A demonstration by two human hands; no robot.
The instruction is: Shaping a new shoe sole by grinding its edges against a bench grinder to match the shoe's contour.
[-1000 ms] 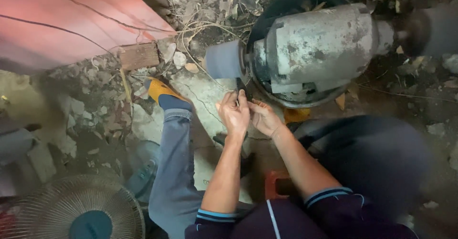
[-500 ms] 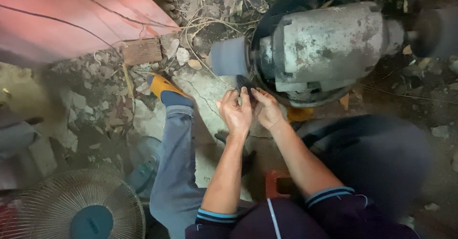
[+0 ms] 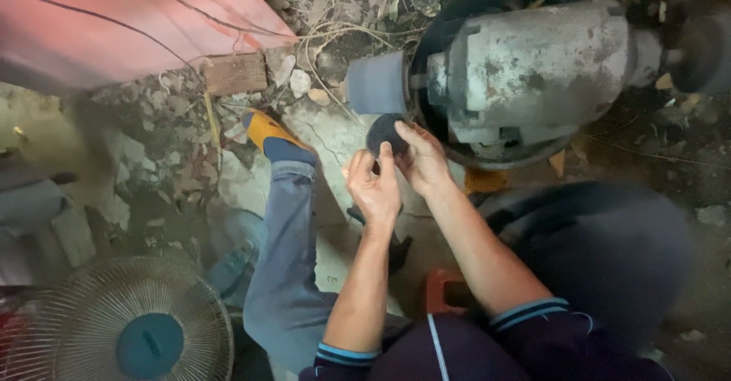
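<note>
Nearest, a fan grille [image 3: 126, 328] lies on cracked concrete ground [image 3: 320, 141] beside the person's jeans-clad leg. Above a small red stool [image 3: 449, 290], the left hand [image 3: 373, 187] and right hand [image 3: 422, 160] meet, all fingers pinched on 1 round dark disc [image 3: 384, 132], held just beside the worn grey motor [image 3: 533, 69]. Farther off lie dry leaves, rubble, a wooden block [image 3: 237, 73] and a red metal sheet [image 3: 114, 23].

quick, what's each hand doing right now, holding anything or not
Left hand: fingers closed on the small dark round disc.
Right hand: fingers closed on the same disc, beside the grey motor.
</note>
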